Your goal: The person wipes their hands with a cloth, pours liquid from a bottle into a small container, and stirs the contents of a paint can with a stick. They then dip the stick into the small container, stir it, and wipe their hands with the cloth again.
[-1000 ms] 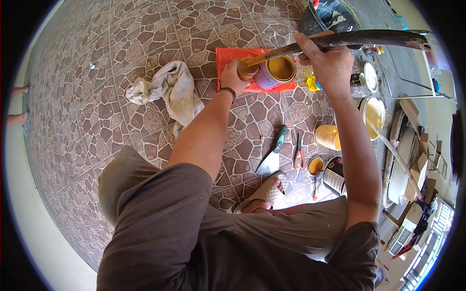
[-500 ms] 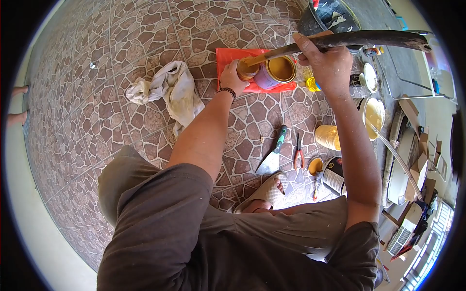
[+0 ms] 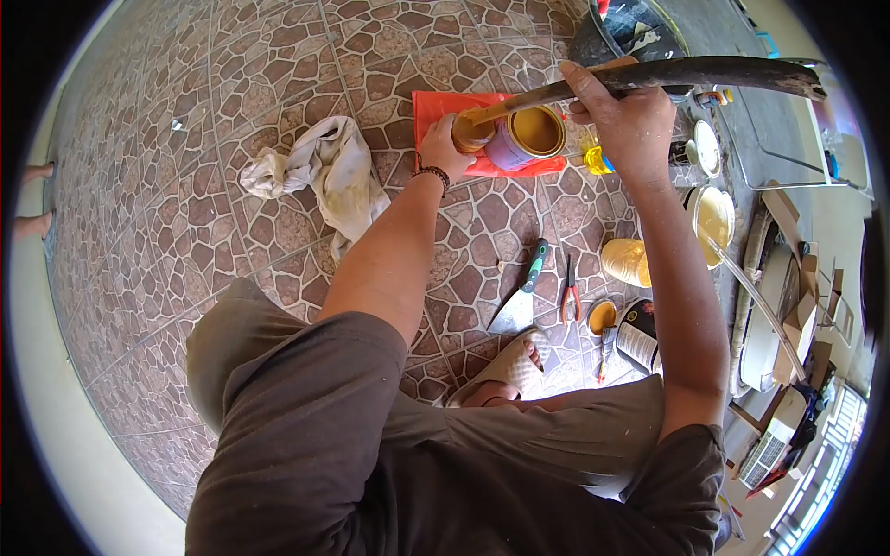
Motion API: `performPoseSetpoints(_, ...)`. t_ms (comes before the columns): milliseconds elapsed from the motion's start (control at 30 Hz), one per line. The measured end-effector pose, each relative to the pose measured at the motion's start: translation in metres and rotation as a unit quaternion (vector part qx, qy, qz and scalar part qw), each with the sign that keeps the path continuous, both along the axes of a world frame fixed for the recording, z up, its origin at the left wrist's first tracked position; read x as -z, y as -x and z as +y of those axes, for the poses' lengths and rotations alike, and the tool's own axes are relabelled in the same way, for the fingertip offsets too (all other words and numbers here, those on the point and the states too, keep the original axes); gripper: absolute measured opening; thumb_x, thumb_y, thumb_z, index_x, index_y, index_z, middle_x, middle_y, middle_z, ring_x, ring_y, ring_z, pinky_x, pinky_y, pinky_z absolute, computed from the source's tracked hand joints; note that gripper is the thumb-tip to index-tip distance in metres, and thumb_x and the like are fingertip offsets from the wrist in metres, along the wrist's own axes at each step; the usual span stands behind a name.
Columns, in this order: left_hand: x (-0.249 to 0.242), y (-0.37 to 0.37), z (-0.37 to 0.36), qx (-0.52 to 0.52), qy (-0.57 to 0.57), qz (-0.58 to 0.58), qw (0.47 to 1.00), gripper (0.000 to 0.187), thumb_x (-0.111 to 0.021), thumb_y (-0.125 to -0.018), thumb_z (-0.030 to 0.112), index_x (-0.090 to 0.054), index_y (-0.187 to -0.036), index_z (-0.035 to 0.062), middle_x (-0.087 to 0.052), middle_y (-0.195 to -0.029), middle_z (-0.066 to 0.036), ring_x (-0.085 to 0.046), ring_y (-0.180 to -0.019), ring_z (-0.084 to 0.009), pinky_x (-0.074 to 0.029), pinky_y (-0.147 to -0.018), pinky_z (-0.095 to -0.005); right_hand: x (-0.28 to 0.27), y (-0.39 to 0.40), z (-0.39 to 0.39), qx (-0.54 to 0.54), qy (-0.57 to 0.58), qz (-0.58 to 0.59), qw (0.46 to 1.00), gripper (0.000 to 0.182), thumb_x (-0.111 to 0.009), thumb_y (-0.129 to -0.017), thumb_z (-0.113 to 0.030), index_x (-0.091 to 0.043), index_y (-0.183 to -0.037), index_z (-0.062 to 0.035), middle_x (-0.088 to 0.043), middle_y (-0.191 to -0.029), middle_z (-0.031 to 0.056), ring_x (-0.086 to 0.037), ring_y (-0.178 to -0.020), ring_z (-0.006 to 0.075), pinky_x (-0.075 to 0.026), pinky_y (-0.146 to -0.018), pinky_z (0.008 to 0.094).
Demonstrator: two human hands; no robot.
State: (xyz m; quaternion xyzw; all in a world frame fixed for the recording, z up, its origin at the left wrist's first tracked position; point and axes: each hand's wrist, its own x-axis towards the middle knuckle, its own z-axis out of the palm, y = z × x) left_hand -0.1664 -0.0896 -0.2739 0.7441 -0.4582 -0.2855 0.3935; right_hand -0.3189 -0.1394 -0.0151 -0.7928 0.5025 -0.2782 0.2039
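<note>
My left hand (image 3: pixel 445 150) is wrapped round a small tub (image 3: pixel 472 133) of yellow-brown paint. In my right hand (image 3: pixel 630 125) is a long dark wooden stick (image 3: pixel 714 72); its paint-coated tip reaches down into the tub. Right beside the tub stands a larger paint can (image 3: pixel 512 148) with yellow-brown paint inside. Both containers rest on a red plastic sheet (image 3: pixel 428 109) spread on the floor.
A crumpled white cloth (image 3: pixel 338 181) lies to the left. Nearer me are a scraper (image 3: pixel 521 295), pliers (image 3: pixel 569 296), a paint lid (image 3: pixel 602 317) and a dark-labelled can (image 3: pixel 638 334). To the right stand a yellow container (image 3: pixel 627 261) and a paint bucket (image 3: pixel 712 222); a black bucket (image 3: pixel 616 42) is at the back.
Hardly anything differs. The stick's far end has shifted very slightly to the right; both hands keep their grip.
</note>
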Motion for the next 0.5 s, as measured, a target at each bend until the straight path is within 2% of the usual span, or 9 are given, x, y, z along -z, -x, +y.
performPoseSetpoints(267, -0.0008, 0.0000, -0.0002, 0.001, 0.004, -0.003, 1.000, 0.076, -0.084, -0.058, 0.011, -0.049, -0.125, 0.0062, -0.056, -0.124, -0.016, -0.051, -0.118, -0.0313, -0.043, -0.101, -0.0385, -0.0002, 0.0005, 0.0002, 0.001, -0.004, 0.004, 1.000, 0.031, -0.073, -0.083, -0.031, -0.069, -0.085, -0.0007, -0.070, -0.068, 0.0096, -0.070, -0.063, 0.0145, -0.056, -0.060, 0.0245)
performPoseSetpoints(500, 0.0022, 0.0004, -0.0004, -0.004, 0.004, -0.006, 1.000, 0.077, -0.085, -0.057, 0.012, -0.049, -0.125, 0.0066, -0.056, -0.123, -0.016, -0.052, -0.118, -0.0311, -0.043, -0.100, -0.0386, 0.0084, 0.0091, -0.0021, 0.023, -0.037, -0.040, 0.998, 0.030, -0.073, -0.083, -0.026, -0.067, -0.086, 0.0033, -0.069, -0.069, 0.0118, -0.070, -0.062, 0.0157, -0.056, -0.058, 0.0251)
